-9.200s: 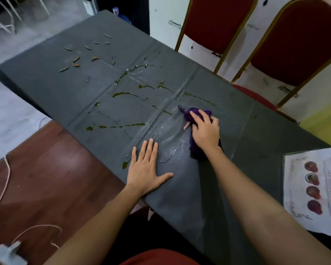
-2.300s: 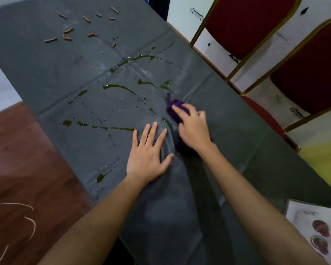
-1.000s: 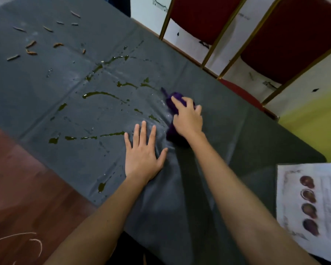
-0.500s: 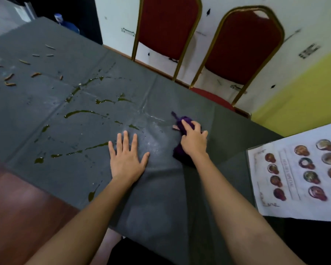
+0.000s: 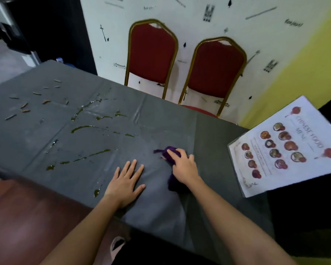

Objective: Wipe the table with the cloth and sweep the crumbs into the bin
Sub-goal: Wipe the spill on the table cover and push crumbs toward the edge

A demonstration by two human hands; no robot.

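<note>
Right hand (image 5: 183, 169) pressed down on the purple cloth (image 5: 170, 153), fingers curled over the bunched fabric, at centre frame on the dark table covering (image 5: 161, 115). Left hand (image 5: 125, 180) lay flat just left of it, fingers spread, gripping nothing, apparently bracing the covering.

Progress, as judged: early. The patch around the cloth looked clean. Greenish streaks of spill (image 5: 84, 129) remained across mid-left, with one blob (image 5: 96, 192) near the front edge. Crumbs (image 5: 25, 106) sat unswept at upper left, well apart from the cloth. No bin was in view.

Surroundings: a printed menu sheet (image 5: 283, 148) lay at right, overhanging the table end. Two red chairs (image 5: 214, 67) stood beyond the far edge. The covering's creases may snag the wipe.
</note>
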